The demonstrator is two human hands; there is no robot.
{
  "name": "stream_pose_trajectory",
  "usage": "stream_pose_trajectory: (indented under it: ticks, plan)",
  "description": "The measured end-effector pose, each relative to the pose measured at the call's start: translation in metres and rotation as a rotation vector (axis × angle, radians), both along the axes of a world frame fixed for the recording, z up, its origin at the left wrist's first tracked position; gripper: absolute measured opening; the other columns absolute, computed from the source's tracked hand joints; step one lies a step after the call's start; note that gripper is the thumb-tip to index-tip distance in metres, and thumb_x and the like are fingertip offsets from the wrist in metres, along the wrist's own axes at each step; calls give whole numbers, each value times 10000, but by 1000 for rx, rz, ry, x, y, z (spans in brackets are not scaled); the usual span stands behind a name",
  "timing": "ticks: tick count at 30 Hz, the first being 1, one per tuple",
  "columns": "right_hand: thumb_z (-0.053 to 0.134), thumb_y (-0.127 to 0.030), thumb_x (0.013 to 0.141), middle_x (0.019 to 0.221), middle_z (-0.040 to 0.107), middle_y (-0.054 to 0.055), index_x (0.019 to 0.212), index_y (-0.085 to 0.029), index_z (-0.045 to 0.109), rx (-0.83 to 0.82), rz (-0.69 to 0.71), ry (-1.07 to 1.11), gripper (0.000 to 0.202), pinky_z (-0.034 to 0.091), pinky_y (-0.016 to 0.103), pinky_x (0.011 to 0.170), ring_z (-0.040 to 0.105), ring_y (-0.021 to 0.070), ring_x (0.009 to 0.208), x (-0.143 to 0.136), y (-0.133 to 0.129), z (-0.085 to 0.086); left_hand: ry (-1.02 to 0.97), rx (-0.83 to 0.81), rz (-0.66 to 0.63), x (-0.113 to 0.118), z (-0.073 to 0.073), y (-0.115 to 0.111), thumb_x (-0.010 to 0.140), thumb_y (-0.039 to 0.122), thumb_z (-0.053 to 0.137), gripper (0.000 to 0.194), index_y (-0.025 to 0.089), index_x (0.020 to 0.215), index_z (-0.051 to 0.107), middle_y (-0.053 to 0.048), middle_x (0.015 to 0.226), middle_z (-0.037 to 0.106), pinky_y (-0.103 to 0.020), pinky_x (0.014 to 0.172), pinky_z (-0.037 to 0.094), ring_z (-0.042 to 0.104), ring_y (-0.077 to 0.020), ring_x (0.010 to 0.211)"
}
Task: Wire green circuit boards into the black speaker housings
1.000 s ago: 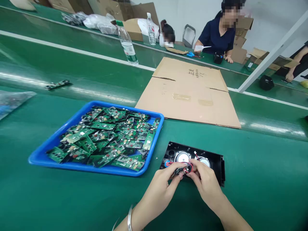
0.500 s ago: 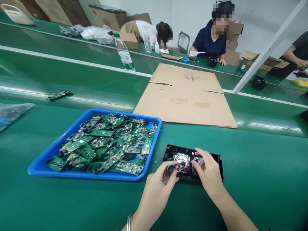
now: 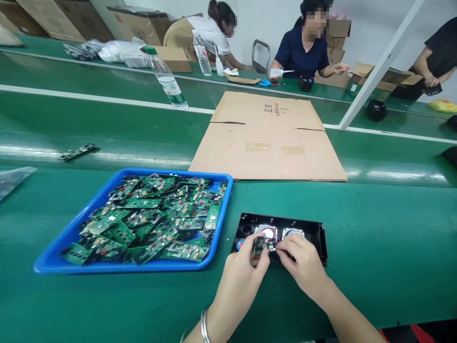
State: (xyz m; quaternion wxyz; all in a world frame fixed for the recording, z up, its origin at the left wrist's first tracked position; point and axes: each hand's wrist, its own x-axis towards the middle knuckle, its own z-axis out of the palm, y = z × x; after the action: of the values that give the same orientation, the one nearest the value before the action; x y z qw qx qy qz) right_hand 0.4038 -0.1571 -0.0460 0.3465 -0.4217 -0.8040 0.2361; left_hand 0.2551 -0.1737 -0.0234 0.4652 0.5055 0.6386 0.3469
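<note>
A black speaker housing [image 3: 316, 238] lies on the green table with two round speakers [image 3: 266, 232] set in it. Over its left part, my left hand [image 3: 244, 262] grips a small green circuit board [image 3: 258, 245] between thumb and fingers. My right hand [image 3: 303, 255] is closed at the board's right edge, pinching the end of a thin red wire [image 3: 274, 234]; the fingertips partly hide the plug. Whether the plug is seated in the board I cannot tell.
To the left stands a blue tray [image 3: 223, 224] heaped with circuit boards. A flat cardboard sheet [image 3: 271, 162] lies behind the housing. A single board [image 3: 77, 152] and a water bottle [image 3: 171, 85] are farther back. Several people sit or stand across the bench [image 3: 117, 109].
My right hand has moved left and down, bringing the wire end to the circuit board. My left hand has turned the board flatter. The view has shifted slightly.
</note>
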Motion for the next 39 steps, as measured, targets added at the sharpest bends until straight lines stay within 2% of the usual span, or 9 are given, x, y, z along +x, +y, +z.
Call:
stream_pose_trajectory:
  ticks: [5, 11, 17, 20, 23, 26, 30, 35, 39]
  plan:
    - [435, -139, 882, 764, 579, 44, 819, -140, 577, 129, 15, -63, 156, 422, 244, 595, 516, 130, 685, -1, 1, -4, 25, -9, -39, -1, -1, 2, 749, 314, 446, 222, 210, 923, 536, -30, 769, 708, -260, 668, 540, 676, -199, 778]
    - [389, -96, 882, 685, 560, 44, 764, -122, 576, 244, 46, -166, 223, 384, 236, 525, 478, 126, 609, -4, 2, 1, 106, 0, -132, -2, -1, 5, 766, 311, 412, 226, 200, 912, 545, -34, 710, 682, -291, 615, 511, 656, -204, 671]
    - [369, -118, 894, 610, 520, 27, 709, -141, 568, 335, -57, -173, 272, 333, 233, 473, 446, 120, 542, -9, -1, -11, -13, 67, -136, -4, -11, 8, 794, 319, 409, 241, 200, 931, 567, -32, 735, 670, -277, 612, 513, 625, -173, 610]
    - [358, -161, 899, 627, 536, 24, 704, -161, 538, 232, -95, -148, 265, 355, 237, 484, 485, 127, 553, -10, -3, -20, 17, 127, -198, -7, -13, 9, 808, 310, 405, 246, 209, 943, 585, -16, 672, 656, -263, 597, 509, 618, -171, 606]
    - [440, -143, 842, 680, 585, 9, 886, -170, 531, -14, -129, -143, 105, 400, 244, 522, 545, 142, 596, -11, -2, -21, 47, 190, -275, -11, -10, 10, 814, 285, 406, 244, 225, 967, 588, -19, 753, 672, -246, 626, 500, 625, -169, 672]
    - [501, -85, 778, 754, 616, -2, 1035, -194, 514, -187, -129, -148, 279, 423, 255, 573, 576, 159, 665, -10, 1, -14, 72, 225, -340, -12, -7, 11, 828, 256, 386, 257, 233, 1001, 575, -28, 871, 678, -237, 659, 488, 626, -164, 736]
    - [521, -68, 760, 800, 624, 7, 940, -186, 567, -210, -110, -150, 220, 422, 265, 608, 573, 168, 711, -10, 4, -10, 114, 244, -343, -11, -7, 11, 844, 260, 366, 262, 234, 1009, 568, -18, 783, 672, -262, 714, 473, 622, -180, 782]
    - [532, -66, 760, 798, 624, 12, 924, -169, 584, -231, -127, -169, 201, 428, 270, 634, 572, 166, 720, -13, 5, -13, 70, 241, -348, -9, -12, 12, 834, 265, 383, 254, 223, 1003, 568, -34, 875, 679, -260, 696, 477, 624, -166, 736]
    - [568, -90, 759, 838, 625, 19, 965, -180, 584, -315, -80, -205, 226, 455, 283, 702, 577, 170, 772, -4, 9, 3, 92, 181, -245, -7, -12, 9, 813, 291, 389, 266, 214, 1014, 546, -44, 846, 674, -279, 672, 492, 630, -183, 738]
